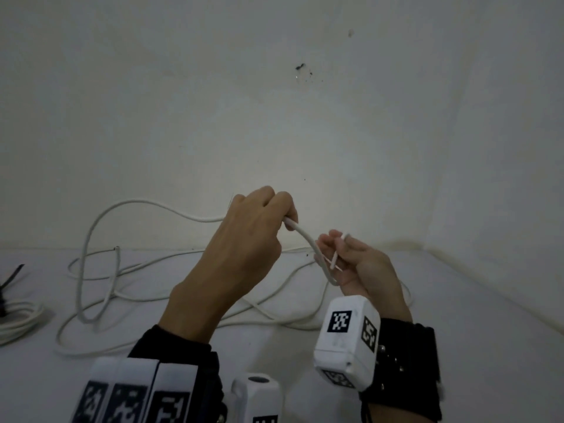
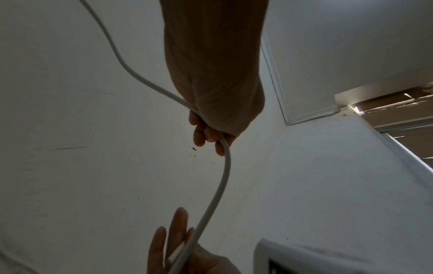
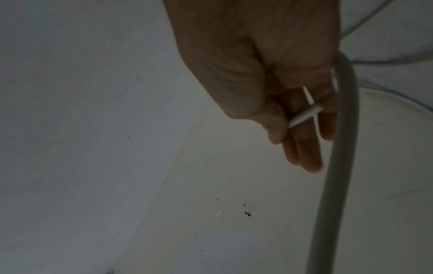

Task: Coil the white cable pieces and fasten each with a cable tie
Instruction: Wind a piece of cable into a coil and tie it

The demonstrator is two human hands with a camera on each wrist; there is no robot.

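Note:
A long white cable (image 1: 302, 236) is held up in front of the wall between both hands. My left hand (image 1: 259, 221) grips it in a fist, fingers (image 2: 206, 135) curled round it. From there the cable (image 2: 225, 176) drops to my right hand (image 1: 343, 257) and bends into a small hook under the palm. In the right wrist view the thumb (image 3: 274, 122) pinches the cable's cut end (image 3: 304, 116) against the fingers. A thin white strip (image 3: 309, 97), which looks like a cable tie, crosses it. The remaining cable (image 1: 122, 285) trails in loose loops on the white surface.
A coiled white cable bundle (image 1: 18, 319) lies at the far left edge, with a dark object (image 1: 12, 276) behind it. The white wall (image 1: 274, 117) stands close behind the surface. Loose loops cover the surface under both forearms.

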